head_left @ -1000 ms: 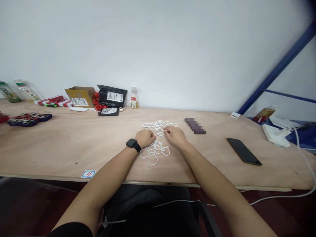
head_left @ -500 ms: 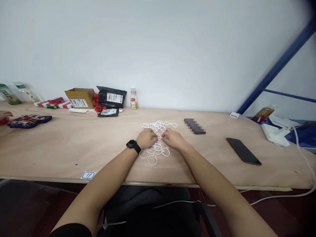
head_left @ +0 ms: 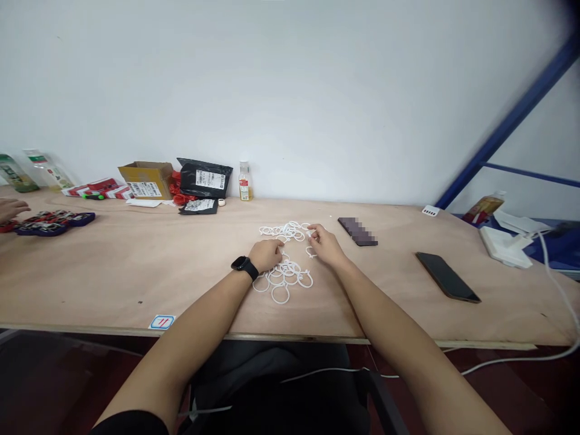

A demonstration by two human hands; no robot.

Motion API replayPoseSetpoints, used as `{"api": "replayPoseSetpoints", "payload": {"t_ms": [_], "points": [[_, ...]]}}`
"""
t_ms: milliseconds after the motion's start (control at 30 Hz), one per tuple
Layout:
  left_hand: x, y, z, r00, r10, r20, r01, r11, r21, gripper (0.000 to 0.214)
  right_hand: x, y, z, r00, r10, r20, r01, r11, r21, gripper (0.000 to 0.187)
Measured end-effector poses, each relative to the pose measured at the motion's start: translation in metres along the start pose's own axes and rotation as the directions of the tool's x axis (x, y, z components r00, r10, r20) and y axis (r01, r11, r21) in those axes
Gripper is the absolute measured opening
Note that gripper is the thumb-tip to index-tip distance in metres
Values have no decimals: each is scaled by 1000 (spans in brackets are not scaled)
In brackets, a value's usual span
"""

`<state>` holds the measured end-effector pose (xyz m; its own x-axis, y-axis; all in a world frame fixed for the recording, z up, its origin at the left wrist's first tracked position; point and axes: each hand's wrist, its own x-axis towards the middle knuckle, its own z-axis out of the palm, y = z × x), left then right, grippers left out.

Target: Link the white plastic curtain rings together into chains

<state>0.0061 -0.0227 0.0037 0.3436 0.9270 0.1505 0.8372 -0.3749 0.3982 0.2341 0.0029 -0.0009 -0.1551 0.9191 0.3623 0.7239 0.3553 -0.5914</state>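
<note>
White plastic rings with small clasps lie in two clusters, a far one [head_left: 290, 229] and a near one [head_left: 285, 275]. My left hand [head_left: 267, 255], wearing a black watch [head_left: 242, 264], rests between them with its fingers closed on a white ring [head_left: 281, 240]. To the right, my right hand [head_left: 325, 246] pinches with thumb and forefinger at a white ring at the far cluster's right end; the fingers partly hide it. Just below those fingertips is another white ring [head_left: 310, 252], its loop partly covered by the hand.
A pixelated dark object [head_left: 357, 231] and a phone [head_left: 447, 278] lie right. Behind stand a carton [head_left: 147, 181], a black parcel [head_left: 203, 179] and a small bottle [head_left: 245, 181]. Another person's hand [head_left: 12, 209] is at far left by dark blue cases [head_left: 54, 223].
My hands have drawn apart. The right moved right and away from me to the far rings; the left shifted slightly left. A ring now shows under the right fingers. The other person's hand moved right.
</note>
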Motion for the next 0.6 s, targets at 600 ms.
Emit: {"api": "replayPoseSetpoints", "payload": {"t_ms": [600], "points": [[1, 8, -4, 982, -40, -183, 15, 991, -136, 13, -3, -10, 7, 1000, 1, 11, -3, 990, 138, 20]]}}
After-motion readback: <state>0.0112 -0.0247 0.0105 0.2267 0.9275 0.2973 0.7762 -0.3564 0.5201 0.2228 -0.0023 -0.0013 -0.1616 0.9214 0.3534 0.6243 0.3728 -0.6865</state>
